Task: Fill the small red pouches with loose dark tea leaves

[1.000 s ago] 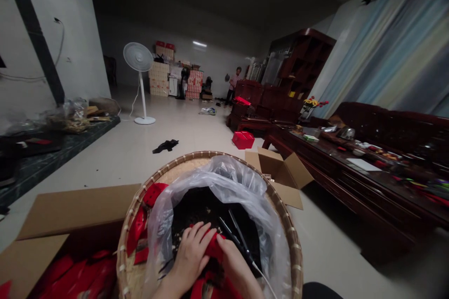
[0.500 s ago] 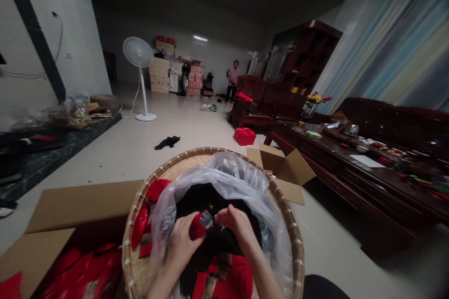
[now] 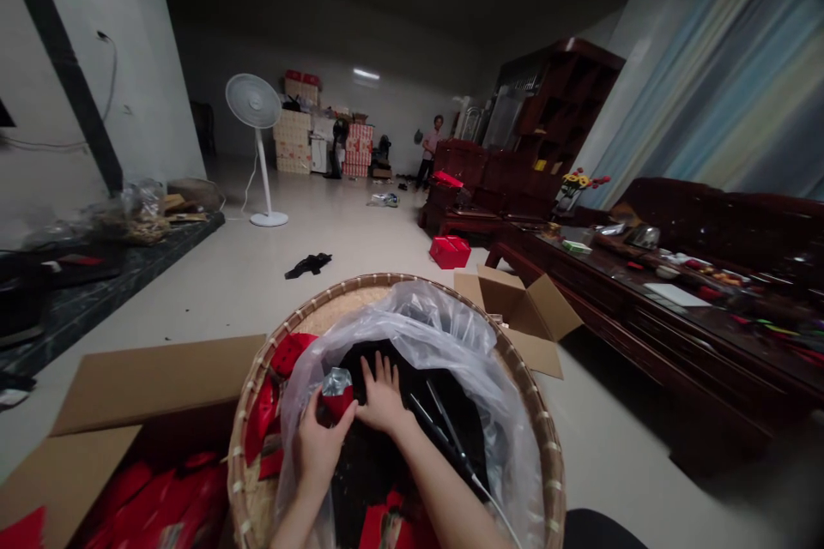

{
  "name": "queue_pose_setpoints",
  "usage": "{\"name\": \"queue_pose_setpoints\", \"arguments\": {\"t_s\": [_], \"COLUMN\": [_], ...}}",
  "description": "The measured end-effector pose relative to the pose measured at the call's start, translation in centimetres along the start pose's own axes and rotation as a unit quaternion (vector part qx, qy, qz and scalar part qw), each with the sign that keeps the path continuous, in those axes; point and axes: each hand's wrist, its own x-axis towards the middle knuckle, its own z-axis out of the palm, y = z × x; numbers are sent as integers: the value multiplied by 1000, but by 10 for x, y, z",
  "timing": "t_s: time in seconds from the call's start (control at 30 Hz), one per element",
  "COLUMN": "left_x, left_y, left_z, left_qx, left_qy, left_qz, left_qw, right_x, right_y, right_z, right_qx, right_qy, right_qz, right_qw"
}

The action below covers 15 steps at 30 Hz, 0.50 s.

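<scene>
My left hand (image 3: pixel 320 446) grips a small red foil pouch (image 3: pixel 337 403), its silvery mouth pointing up. Beside it, my right hand (image 3: pixel 384 399) is empty, fingers spread over dark loose material (image 3: pixel 366 463), with its thumb side close to the pouch. The dark stuff lies in a clear plastic bag (image 3: pixel 418 326) that lines a round woven bamboo basket (image 3: pixel 233 463). To the right of my right forearm rests a black two-armed tool, like a flat iron (image 3: pixel 444 425), with a pale cord. Red packets (image 3: pixel 379 527) lie at the near edge, partly behind my forearm.
On the left, an open carton (image 3: pixel 160 373) contains many red pouches. Another open carton (image 3: pixel 515 304) stands behind the basket at right, near a long dark wooden table (image 3: pixel 598 309). A white fan (image 3: pixel 263 154) and a distant person (image 3: pixel 430 150) are farther back.
My left hand has moved slightly left and the pouch now stands more upright. My right hand has shifted left and spread its fingers, bringing the black tool into view.
</scene>
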Motion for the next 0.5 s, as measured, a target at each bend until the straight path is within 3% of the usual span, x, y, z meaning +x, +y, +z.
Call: {"name": "queue_pose_setpoints", "arguments": {"t_s": [0.2,0.37,0.5], "left_x": [0,-2,-2], "left_y": [2,-1,-5], "left_z": [-2,-1,0], "left_qx": [-10,-9,4], "left_qy": [1,-12,-11], "left_qz": [1,4,21], "left_qw": [1000,1000,1000], "right_x": [-12,-15,-8], "right_y": [-8,-13,-19], "right_z": [3,6,10], "right_qx": [-49,-56,-52], "right_qy": [27,58,28], "right_qz": [-119,-115,-105], "right_qw": [991,990,993]}}
